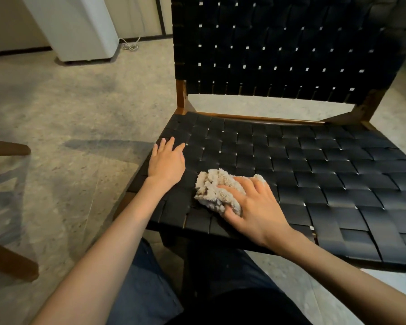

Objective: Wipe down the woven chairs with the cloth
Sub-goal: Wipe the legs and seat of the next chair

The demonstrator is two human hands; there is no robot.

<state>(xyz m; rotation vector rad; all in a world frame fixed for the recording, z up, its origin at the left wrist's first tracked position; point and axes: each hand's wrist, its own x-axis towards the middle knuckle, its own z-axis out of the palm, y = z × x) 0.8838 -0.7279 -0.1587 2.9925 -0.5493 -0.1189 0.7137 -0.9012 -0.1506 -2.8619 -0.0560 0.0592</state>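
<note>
Head view: right hand (256, 207) grips cloth (211, 188) on woven chair (314, 160).

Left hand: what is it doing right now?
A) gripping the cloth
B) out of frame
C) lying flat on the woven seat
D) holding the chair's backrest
C: the left hand lies with straight fingers on the woven seat, near its left edge, while the right hand holds the cloth against the seat.
</note>
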